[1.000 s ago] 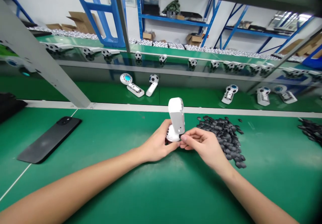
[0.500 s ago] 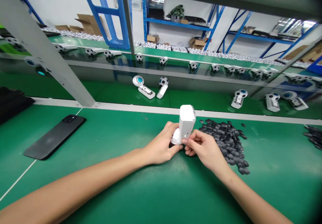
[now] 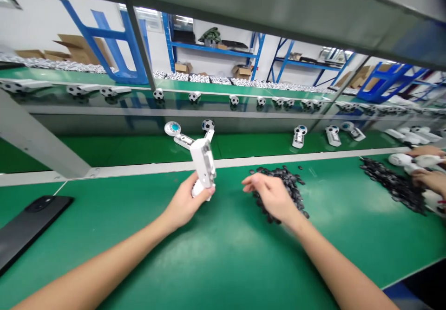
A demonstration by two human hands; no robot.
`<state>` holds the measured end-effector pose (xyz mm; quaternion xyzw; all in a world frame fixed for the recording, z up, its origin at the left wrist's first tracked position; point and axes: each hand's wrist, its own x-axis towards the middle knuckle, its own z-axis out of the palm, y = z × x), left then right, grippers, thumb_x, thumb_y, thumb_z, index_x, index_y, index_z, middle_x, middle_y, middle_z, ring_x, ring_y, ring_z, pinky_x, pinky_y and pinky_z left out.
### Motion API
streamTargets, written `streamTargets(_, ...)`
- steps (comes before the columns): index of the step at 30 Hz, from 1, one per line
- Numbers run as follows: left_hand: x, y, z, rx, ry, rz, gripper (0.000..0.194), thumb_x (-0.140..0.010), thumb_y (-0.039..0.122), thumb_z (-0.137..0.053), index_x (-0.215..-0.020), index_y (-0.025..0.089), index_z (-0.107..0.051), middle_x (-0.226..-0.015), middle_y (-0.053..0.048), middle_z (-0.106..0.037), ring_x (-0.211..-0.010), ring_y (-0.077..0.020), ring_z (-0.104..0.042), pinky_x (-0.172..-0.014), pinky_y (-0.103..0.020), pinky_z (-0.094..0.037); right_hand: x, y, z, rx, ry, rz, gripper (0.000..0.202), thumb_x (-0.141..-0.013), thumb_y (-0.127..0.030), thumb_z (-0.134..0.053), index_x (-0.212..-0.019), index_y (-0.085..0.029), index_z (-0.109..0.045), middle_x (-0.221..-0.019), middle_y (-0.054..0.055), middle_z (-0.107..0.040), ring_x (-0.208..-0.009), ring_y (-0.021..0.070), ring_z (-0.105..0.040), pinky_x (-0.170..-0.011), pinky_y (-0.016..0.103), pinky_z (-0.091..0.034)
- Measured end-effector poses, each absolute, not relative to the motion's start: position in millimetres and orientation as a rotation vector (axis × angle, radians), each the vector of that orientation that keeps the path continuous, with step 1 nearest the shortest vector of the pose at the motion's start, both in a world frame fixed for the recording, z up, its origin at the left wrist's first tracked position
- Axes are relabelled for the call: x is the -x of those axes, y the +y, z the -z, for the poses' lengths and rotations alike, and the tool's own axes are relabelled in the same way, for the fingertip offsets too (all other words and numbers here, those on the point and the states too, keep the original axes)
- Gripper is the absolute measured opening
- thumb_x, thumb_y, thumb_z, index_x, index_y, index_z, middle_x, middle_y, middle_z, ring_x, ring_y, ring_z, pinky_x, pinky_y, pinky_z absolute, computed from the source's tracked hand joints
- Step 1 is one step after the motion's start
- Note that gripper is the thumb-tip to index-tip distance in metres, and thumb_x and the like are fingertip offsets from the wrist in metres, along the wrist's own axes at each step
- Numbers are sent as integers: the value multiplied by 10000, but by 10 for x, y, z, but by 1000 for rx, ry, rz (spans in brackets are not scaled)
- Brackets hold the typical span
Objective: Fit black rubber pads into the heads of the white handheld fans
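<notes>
My left hand is wrapped round the lower, rounded end of a white handheld device, whose boxy handle stands up above the fingers. The handle's right side is uncovered and shows inner parts; the round end is mostly hidden by my hand. Over the near left part of a pile of small flat black pieces hovers my right hand. Its fingers are loosely stretched to the left, somewhat blurred, with nothing visible in them.
Beyond the table's pale rail, a green belt carries soccer-ball-patterned devices. A black phone lies at left. At right, another person's hands hold white devices beside a second black pile. A post rises at left.
My right hand has left the device and moved to the black pieces. My left hand still holds the device, turned so its uncovered side shows. The view has swung right, bringing in another person's hands.
</notes>
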<state>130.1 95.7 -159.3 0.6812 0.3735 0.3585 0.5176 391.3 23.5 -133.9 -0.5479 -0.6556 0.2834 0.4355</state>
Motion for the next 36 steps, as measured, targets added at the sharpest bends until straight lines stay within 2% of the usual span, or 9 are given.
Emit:
streamTargets(5, -1069, 1440, 1535, -1534, 1112, -1025, 507, -840, 572, -693, -1183, 205, -628, -810, -19, -619, -571, -153, -536, -463, -231, -421, -4805, 416, 1411, 1689, -1403, -334, 668, -1075, -668, -273, -1071, -203, -753, -1111, 101, -770, -1090, 261, -705, -1042, 390, -508)
streamTargets(9, -656, 1939, 1576, -1779, 1519, -1124, 522, -904, 546, -583, -1302, 209, -562, -1012, -60, -658, -722, -198, -617, -622, -291, -523, -5264, 512, 1567, 1854, -1385, -249, 706, -1053, -687, -269, -1198, -176, -734, -1310, 156, -694, -1318, 310, -577, -1189, 470, -363)
streamTargets(12, -267, 2200, 1553, -1885, 1806, -1079, 603, -862, 452, -634, -1378, 170, -498, -1223, -117, -628, -1034, -288, -633, -914, -402, -519, -5376, 549, 1707, 1952, -1385, -247, 682, -1065, -636, -263, -1223, -165, -731, -1327, 176, -684, -1330, 307, -569, -1184, 463, -368)
streamTargets(14, -35, 2291, 1512, -1896, 1901, -1030, 648, -843, 529, -662, -1360, 168, -516, -1247, -134, -604, -1123, -349, -595, -986, -483, -479, -5371, 557, 1789, 2015, -1379, -240, 626, -1073, -589, -291, -1228, -175, -734, -1332, 177, -680, -1336, 315, -563, -1178, 475, -364)
streamTargets(18, 274, 2426, 1477, -1915, 2171, -726, 725, -839, 757, -552, -1326, 220, -553, -1296, -126, -527, -1098, -367, -593, -943, -496, -492, -5292, 542, 1884, 2110, -1352, -204, 549, -1082, -520, -309, -1263, -213, -727, -1349, 168, -666, -1349, 341, -533, -1169, 522, -338)
streamTargets(22, 365, 2578, 1525, -1884, 2209, -489, 782, -847, 807, -462, -1339, 205, -541, -1238, -131, -536, -1128, -390, -575, -957, -527, -484, -5230, 518, 1893, 2150, -1328, -184, 571, -1095, -485, -249, -1271, -225, -726, -1356, 146, -665, -1319, 328, -543, -1146, 505, -364)
streamTargets(26, 354, 2599, 1566, -1863, 2204, -600, 815, -872, 809, -441, -1428, 213, -456, -1379, -171, -484, -1284, -431, -511, -1061, -633, -392, -5118, 483, 1862, 2166, -1324, -155, 601, -1095, -495, -220, -1259, -218, -727, -1305, 141, -679, -1252, 319, -570, -1102, 487, -406)
streamTargets(32, 359, 2520, 1586, -1812, 2136, -783, 877, -869, 820, -461, -1453, 169, -395, -1489, -256, -374, -1408, -461, -414, -1111, -681, -327, -4849, 423, 1836, 2161, -1373, -48, 525, -954, -669, -540, -1207, -256, -742, -1321, 161, -618, -1289, 422, -478, -1095, 641, -333)
streamTargets(36, 371, 2521, 1613, -1818, 2101, -867, 745, -916, 731, -489, -1405, 173, -421, -1461, -237, -411, -1436, -441, -364, -1117, -699, -307, -4880, 443, 1839, 2087, -1373, -85, 474, -965, -589, -540, -1107, -202, -773, -1226, 175, -665, -1246, 379, -539, -1117, 548, -369)
